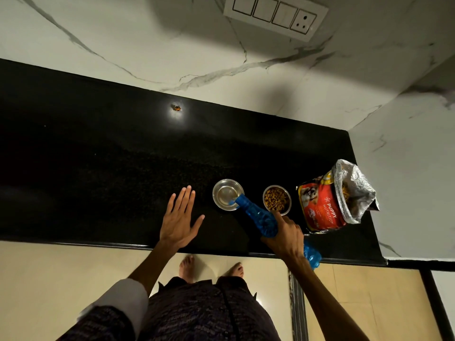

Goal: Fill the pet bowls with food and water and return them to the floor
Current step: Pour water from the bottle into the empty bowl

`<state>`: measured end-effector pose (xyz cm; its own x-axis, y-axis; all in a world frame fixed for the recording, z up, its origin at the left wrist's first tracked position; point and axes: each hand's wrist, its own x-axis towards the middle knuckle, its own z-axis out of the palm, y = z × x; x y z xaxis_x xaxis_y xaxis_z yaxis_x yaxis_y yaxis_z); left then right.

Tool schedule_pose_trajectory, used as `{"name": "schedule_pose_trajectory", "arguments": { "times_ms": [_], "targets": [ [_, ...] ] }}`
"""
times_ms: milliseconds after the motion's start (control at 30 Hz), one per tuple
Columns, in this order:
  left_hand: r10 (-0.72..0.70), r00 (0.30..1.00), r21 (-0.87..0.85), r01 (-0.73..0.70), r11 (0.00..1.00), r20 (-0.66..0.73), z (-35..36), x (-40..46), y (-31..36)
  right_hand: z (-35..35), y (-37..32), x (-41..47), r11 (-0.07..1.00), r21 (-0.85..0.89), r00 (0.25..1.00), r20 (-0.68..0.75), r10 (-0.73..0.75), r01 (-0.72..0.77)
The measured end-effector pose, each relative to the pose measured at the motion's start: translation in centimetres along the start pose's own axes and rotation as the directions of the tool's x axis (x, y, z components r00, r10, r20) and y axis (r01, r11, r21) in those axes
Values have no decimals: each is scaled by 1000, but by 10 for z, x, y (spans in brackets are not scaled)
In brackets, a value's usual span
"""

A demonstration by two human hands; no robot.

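Left hand (179,219) flat, fingers spread; right hand (285,233) curled in a grip

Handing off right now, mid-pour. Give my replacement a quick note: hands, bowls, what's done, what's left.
Right hand grips the blue bottle, tilted with its mouth over the left bowl.
Left hand open, flat over the counter.
Right bowl holds kibble; the open food bag stands beside it.
Done: food. Left: finish the water, set both bowls on the floor.
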<state>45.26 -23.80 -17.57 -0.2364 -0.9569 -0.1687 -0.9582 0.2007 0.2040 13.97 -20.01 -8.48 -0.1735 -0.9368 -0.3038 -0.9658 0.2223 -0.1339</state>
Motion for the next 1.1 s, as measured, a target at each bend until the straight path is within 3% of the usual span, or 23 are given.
{"name": "schedule_pose_trajectory", "arguments": {
  "times_ms": [433,767,967,1100],
  "targets": [
    [-7,1000,28,6,1000,9,2,0,0,1,0,-2,999,38,1000,-29,-9,10],
    [-10,1000,24,10,1000,15,1,0,0,2,-11,-6,985,167,993,-109,-35,53],
    [-1,1000,-9,1,1000,7,-1,-1,1,-2,-34,-12,926,358,985,-160,-63,117],
    [0,1000,-57,0,998,-4,-5,-1,1,-10,-57,-16,814,554,977,-199,-72,173]
  ]
}}
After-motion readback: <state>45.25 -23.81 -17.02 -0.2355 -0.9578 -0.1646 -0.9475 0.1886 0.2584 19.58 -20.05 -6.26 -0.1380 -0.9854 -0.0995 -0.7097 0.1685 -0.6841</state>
